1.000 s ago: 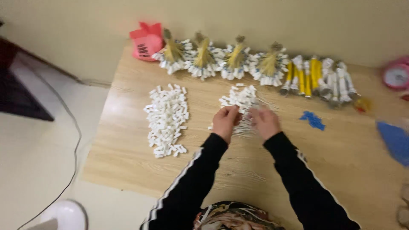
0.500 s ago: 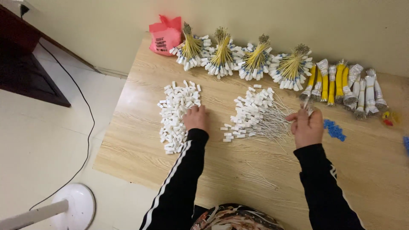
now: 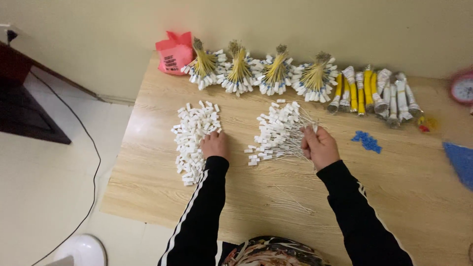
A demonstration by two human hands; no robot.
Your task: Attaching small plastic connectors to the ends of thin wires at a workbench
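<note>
Presently the left hand rests with fingers curled on the right edge of a heap of small white plastic tags near the worktop's left edge; whether it pinches one cannot be told. The right hand is clenched on thin white strings of a second pile of strung tags mid-worktop. Bundles of yellow-strung tags line the far edge.

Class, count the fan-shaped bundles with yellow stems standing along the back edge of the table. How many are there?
4. The bundles sit in a row by the wall: first beside the pink bag, second, third, fourth next to the yellow and white rolls. None seems hidden.
</note>
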